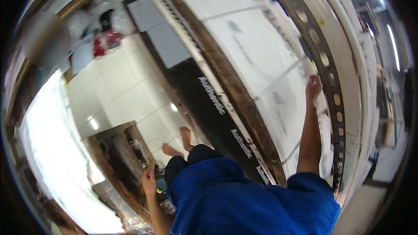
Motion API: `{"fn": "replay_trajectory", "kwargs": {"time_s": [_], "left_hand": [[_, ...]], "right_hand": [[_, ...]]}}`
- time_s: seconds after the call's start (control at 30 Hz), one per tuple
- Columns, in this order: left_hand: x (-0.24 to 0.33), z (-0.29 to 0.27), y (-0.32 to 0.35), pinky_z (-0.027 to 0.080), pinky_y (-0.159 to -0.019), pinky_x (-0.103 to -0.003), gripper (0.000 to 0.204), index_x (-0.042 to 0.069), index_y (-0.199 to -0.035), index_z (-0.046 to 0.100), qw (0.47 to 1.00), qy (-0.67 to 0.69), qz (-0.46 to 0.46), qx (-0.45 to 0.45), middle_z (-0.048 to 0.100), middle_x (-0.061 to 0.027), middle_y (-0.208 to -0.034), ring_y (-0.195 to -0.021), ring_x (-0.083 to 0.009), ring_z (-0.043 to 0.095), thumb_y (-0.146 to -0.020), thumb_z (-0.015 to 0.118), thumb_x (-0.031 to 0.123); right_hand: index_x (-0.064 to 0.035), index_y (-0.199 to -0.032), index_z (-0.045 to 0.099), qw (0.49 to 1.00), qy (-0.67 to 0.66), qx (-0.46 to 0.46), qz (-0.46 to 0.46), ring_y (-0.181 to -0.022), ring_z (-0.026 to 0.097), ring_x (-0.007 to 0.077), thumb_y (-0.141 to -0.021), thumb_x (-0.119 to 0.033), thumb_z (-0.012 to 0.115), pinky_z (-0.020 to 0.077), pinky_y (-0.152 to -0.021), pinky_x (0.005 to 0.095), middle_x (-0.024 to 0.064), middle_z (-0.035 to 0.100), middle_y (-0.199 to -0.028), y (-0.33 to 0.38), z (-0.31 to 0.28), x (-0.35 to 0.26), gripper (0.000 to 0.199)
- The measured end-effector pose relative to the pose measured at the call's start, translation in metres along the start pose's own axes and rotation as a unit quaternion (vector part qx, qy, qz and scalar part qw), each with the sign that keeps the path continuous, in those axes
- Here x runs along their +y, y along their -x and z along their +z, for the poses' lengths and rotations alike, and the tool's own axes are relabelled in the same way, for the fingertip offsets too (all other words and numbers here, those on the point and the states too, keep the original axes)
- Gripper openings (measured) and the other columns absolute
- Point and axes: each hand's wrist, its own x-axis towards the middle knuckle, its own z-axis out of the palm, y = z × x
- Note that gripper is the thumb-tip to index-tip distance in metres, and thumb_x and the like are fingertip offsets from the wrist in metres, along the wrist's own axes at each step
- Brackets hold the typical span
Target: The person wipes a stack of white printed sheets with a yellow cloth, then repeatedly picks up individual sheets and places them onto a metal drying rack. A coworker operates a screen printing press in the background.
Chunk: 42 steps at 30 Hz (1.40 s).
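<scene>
Right hand [313, 88]: fingers curled at the far margin of the white sheeting [265, 48]; too blurred to tell whether gripped or merely touched. Just beyond it, dark perforated rail [319, 47]; leftward, sheeting spread over the long table [230, 67]. Left hand [149, 182], well apart, fingers bent by a wooden piece [151, 164]; cannot tell if grasping. Wooden stand [114, 129] beyond it. Risk, my judgement: an uneven one-handed pull could crease the sheeting or snag it on the rail.
</scene>
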Motion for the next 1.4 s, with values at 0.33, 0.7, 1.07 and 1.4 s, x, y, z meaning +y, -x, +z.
{"fn": "replay_trajectory", "kwargs": {"time_s": [0.33, 0.7, 1.07, 1.4], "left_hand": [[0.195, -0.086, 0.056, 0.051, -0.07, -0.036, 0.03, -0.003, -0.108, 0.062, 0.956, 0.006, 0.233, 0.179, 0.062, -0.0167, -0.09, -0.079, -0.0296, 0.063, -0.087, 0.062, 0.017], [0.198, -0.195, 0.081, 0.049, -0.065, -0.037, 0.025, 0.001, -0.108, 0.064, 0.891, -0.018, 0.214, 0.401, 0.063, -0.0119, -0.09, -0.072, -0.0284, 0.062, -0.088, 0.062, 0.017], [0.178, -0.263, 0.059, 0.049, -0.069, -0.036, 0.025, 0.001, -0.107, 0.063, 0.848, -0.048, 0.192, 0.492, 0.059, -0.012, -0.094, -0.078, -0.0269, 0.06, -0.087, 0.064, 0.016], [0.157, -0.283, 0.063, 0.043, -0.094, -0.041, 0.03, -0.001, -0.109, 0.063, 0.802, -0.075, 0.104, 0.583, 0.058, -0.0164, -0.117, -0.11, -0.0332, 0.053, -0.086, 0.066, 0.018]], "right_hand": [[-0.0026, -0.103, 0.061, 0.661, -0.585, -0.45, -0.136, -0.077, 0.059, 0.0099, -0.097, -0.012, 0.053, 0.043, -0.063, 0.0223, 0.0031, 0.062, -0.093, 0.136, -0.086, -0.414, 0.014], [-0.0082, -0.109, 0.057, 0.525, -0.416, -0.717, -0.195, -0.068, 0.06, 0.0115, -0.095, -0.012, 0.054, 0.0436, -0.056, 0.0227, 0.0022, 0.06, -0.082, 0.293, 0.032, -0.512, 0.015], [0.0035, -0.109, 0.059, 0.605, -0.197, -0.744, -0.201, -0.087, 0.066, 0.0267, -0.091, -0.017, 0.058, 0.0519, -0.076, 0.0361, 0.0172, 0.067, -0.094, 0.327, 0.199, -0.403, 0.027], [0.0088, -0.112, 0.054, 0.582, -0.16, -0.702, -0.378, -0.089, 0.065, 0.0309, -0.092, -0.015, 0.047, 0.053, -0.074, 0.0358, 0.0204, 0.063, -0.098, 0.32, 0.065, -0.534, 0.032]]}}
